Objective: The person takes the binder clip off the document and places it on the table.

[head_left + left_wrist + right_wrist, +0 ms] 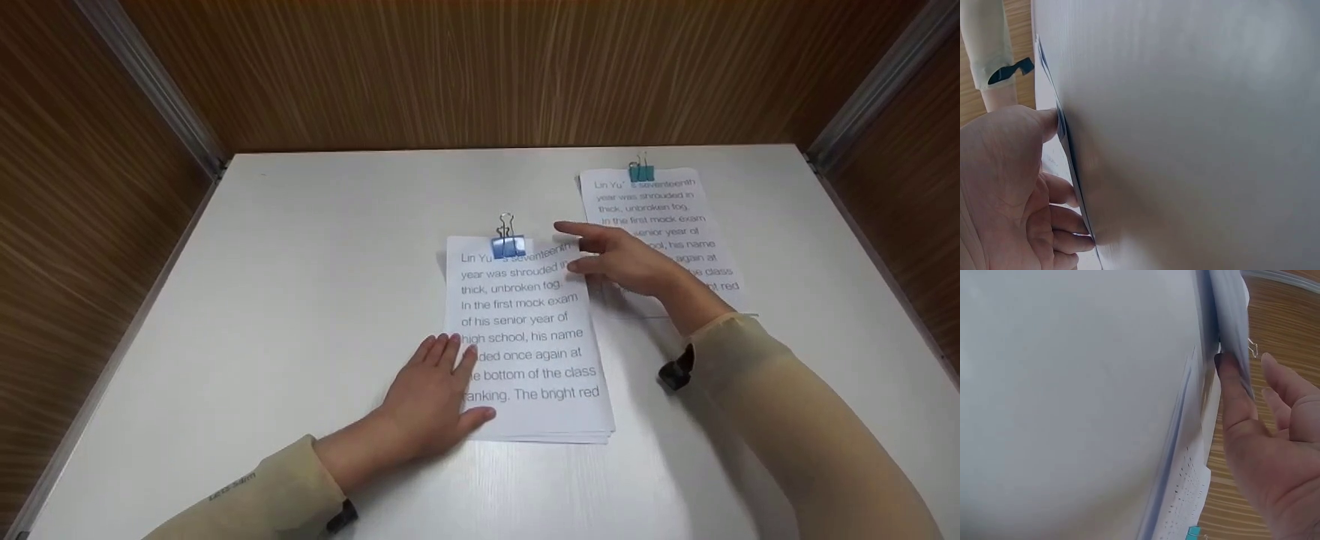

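A paper stack (525,412) with large printed text lies in the middle of the table, with a blue binder clip (509,246) at its top edge. My left hand (427,405) rests on its lower left side, fingers spread over the margin. At its upper right edge is my right hand (630,259), where the paper bends up slightly. In the right wrist view one digit of the right hand (1275,461) lies under the raised paper edge (1233,320). The other visible digits stand apart on the far side.
Behind the right hand lies a second printed stack (645,196) with a teal binder clip (642,173), partly covered by the hand and forearm. The white table (315,285) is bounded by wood-grain panels (487,75) at the back and sides.
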A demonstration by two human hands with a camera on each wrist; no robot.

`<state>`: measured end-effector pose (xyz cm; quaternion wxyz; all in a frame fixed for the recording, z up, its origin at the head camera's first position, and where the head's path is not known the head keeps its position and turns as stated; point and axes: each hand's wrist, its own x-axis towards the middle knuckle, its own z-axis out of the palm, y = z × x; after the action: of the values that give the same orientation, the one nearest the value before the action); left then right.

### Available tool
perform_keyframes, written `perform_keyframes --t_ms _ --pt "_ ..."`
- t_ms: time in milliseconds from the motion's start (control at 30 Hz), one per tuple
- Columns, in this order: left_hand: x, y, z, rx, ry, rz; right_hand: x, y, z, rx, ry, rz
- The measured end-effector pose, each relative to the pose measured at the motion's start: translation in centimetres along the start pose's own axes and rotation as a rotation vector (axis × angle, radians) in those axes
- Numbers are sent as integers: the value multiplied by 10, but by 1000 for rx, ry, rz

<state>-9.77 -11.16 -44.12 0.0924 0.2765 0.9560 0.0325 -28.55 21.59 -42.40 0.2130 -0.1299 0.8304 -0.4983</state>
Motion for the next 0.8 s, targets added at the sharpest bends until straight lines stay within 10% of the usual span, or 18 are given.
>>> perform_keyframes --t_ms 233,800 --pt "-1 1 0 8 3 -2 4 4 6 327 -22 19" --pt "1 -2 -1 -41 -1 2 -4 -6 18 504 83 -23"
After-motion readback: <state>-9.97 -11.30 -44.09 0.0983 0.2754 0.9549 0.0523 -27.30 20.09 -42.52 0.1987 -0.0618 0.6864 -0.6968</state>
